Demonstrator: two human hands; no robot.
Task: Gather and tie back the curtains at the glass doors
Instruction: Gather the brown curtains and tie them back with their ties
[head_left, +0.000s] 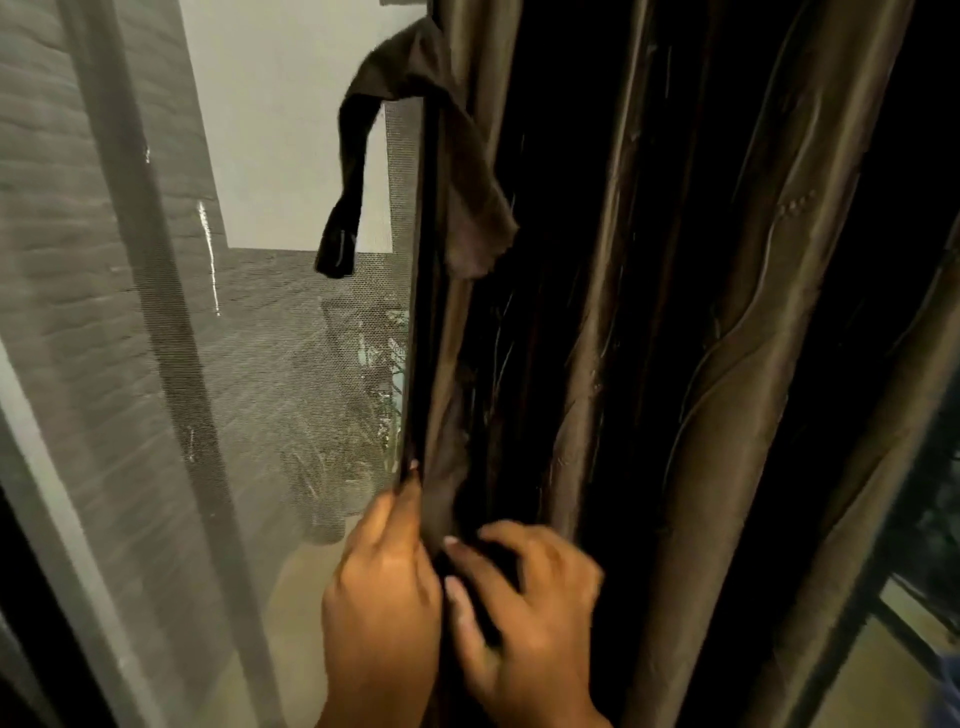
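A brown satin curtain (675, 364) hangs in deep folds over the right half of the view. Its left edge runs down beside the glass door (234, 364). A dark brown tie-back strip (358, 156) drapes off the curtain's top left, one end dangling over the glass and the other lying on the folds. My left hand (382, 587) grips the curtain's left edge, its fingertips curled behind the hem. My right hand (519, 603) rests against the folds just beside it, with the fingers bent into the fabric.
A mesh screen covers the glass, with a grey door frame bar (156, 312) crossing it at a slant. Plants and a brick wall show outside. A dark frame and another pane (914, 597) stand at the far right.
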